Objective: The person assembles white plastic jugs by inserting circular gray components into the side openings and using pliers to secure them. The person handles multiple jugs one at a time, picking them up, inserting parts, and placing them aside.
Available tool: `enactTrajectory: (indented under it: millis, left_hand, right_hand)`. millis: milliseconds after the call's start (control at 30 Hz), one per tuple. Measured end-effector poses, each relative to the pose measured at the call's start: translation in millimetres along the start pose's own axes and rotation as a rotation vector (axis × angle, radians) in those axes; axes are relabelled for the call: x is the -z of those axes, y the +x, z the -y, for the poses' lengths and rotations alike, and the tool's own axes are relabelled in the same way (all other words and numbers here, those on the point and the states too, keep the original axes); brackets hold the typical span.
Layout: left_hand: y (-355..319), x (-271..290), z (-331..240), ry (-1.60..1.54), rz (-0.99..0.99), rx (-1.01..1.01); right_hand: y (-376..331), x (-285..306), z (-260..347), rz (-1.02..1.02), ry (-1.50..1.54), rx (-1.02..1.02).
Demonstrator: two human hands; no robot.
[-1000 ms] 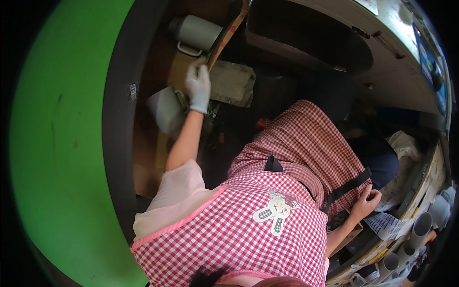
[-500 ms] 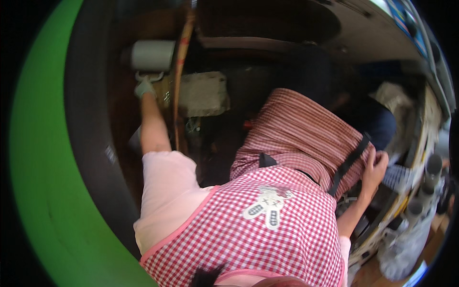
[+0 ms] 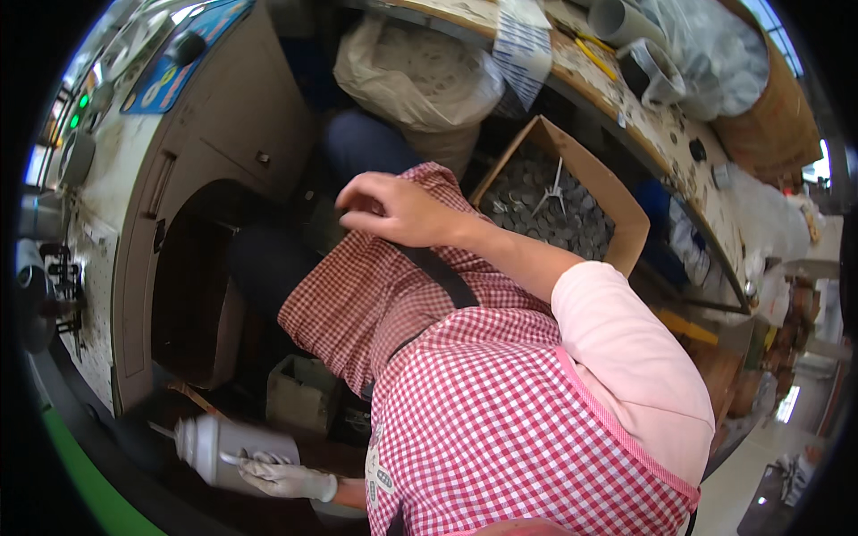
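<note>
Down at the lower left, my left hand [image 3: 288,479], in a white glove, grips the handle of a white jug-like container [image 3: 204,451]. The container lies tipped on its side, its narrow end and a thin spout turned away to the left; motion blurs it somewhat. My bare right hand [image 3: 393,210] hovers over the checked apron [image 3: 335,295] on my lap. Its fingers bend loosely, apart from the thumb, and I see nothing in them.
A cardboard box [image 3: 636,234] of small grey discs, with a white three-armed piece on top, stands on the right. Beyond my knees is a whitish sack [image 3: 366,67]. A bench [image 3: 643,134] carries yellow-handled pliers [image 3: 594,55]. On the left stands a grey cabinet [image 3: 228,134].
My view has swung to the right. My left hand, earlier reaching at the white container's handle, now has it near my left side. My right hand has moved from beside the apron to above my lap.
</note>
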State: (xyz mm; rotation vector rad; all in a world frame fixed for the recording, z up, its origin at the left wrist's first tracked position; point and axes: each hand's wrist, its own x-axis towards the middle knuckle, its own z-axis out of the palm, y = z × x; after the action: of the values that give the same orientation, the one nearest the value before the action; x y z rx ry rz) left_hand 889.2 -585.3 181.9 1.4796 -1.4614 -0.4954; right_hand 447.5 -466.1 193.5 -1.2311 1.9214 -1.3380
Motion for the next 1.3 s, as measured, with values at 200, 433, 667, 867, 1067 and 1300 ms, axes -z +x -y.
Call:
enactTrajectory:
  millis: [200,433,667,867,1067,1300]
  left_hand:
    - [-17.4,-97.9,-142.6,-1.369,0.956,0.466]
    - [-62.0,-192.8,-239.1,-1.606,1.282,0.889]
    - [-91.3,-219.9,-274.5,-0.950,1.716,0.499]
    - [-45.1,-312.2,-247.7,-0.630,1.269,-0.268]
    - [58.2,-459.1,-59.4,0.326,0.806,-0.988]
    - [87.5,-470.7,35.8,0.739,1.394,-0.551]
  right_hand:
    - [-35.4,14.2,6.2,0.418,0.261,0.015]
    - [-100.7,39.1,-0.6,0.110,0.674,-0.338]
    - [-118.0,37.3,-55.0,-0.478,0.212,0.006]
    - [-172.1,89.3,-37.0,-1.101,0.634,-0.141]
    - [-276.5,117.1,-12.9,-1.588,0.941,0.252]
    - [-339.5,112.1,-11.9,-1.580,1.079,0.302]
